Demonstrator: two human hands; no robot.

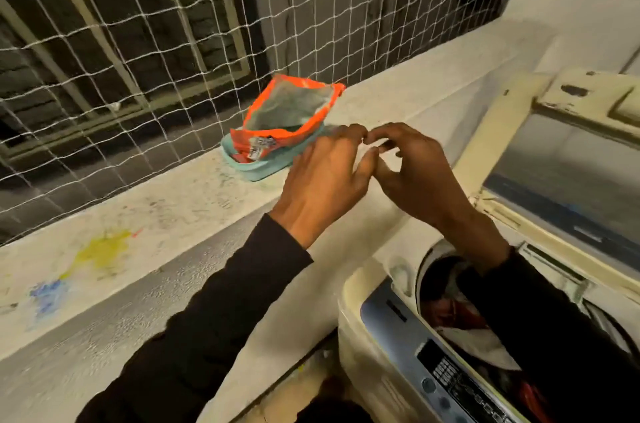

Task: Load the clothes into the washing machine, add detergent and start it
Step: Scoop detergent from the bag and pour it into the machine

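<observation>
Both hands are hovering over the concrete ledge (166, 211) by the window, fingertips meeting just right of the detergent pouch. The left hand (325, 180) is sitting with its fingers loosely curled, thumb and forefinger pinched toward the right hand (415, 173), which is doing the same pinch back at it. Can't tell if there's anything actually between the fingertips, it's too small and blurry there, so neither hand is clearly gripping anything. Both arms are wearing dark sleeves (207, 318).

The detergent pouch (287, 117) is orange with a torn-open top gaping upward, leaning against the white netting (138, 41) over the window. It's sitting in or on a teal plastic thing (256, 169), maybe a scoop or a tray, hard to say. There's a small printed label patch on the pouch front but the writing is too blurry to read, so no brand from me.

Washing machine (381, 336) is sitting at lower right, a cream top-loader with its lid (554, 152) standing open. Clothes (460, 322) are lying in the drum, red and white fabric showing. The control panel (460, 384) along the front edge has round buttons and rows of tiny text, also unreadable.

The ledge has a yellow paint splat (100, 252) and a blue smudge (48, 294) toward the left.
</observation>
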